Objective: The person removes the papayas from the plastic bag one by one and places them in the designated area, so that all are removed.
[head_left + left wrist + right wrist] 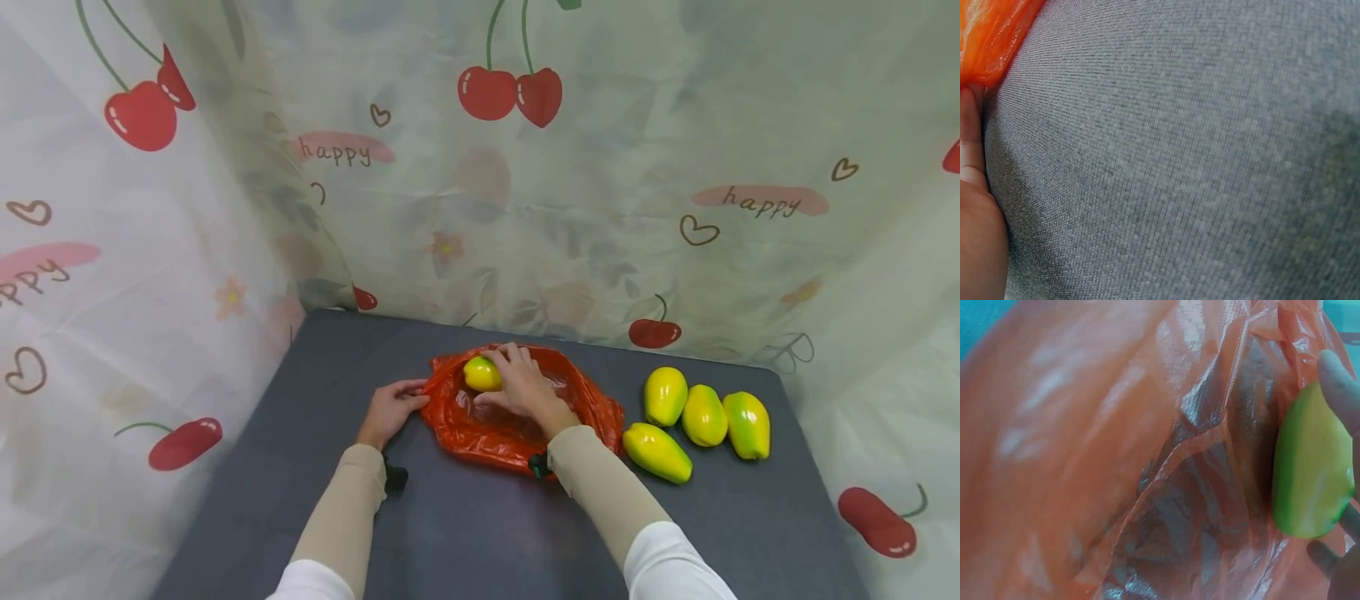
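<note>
A crumpled red plastic bag [480, 446] lies on the table with its mouth spread wide. At its left edge my left hand [391, 410] pinches the rim between thumb and fingers; in the left wrist view a fingertip meets the bag's corner [991, 56]. My right hand [522, 386] reaches inside the bag's mouth and holds a glossy yellow-green mango [482, 374] near the far left side. From the right wrist, the mango [1310, 469] shows with fingers curved about its ends, against the bag's translucent film.
Several more yellow-green mangoes [703, 415] lie right of the bag, one [657, 452] close beside its right edge. The dark grey table [480, 533] backs onto a hanging curtain [600, 250] printed with cherries, which also runs along both sides.
</note>
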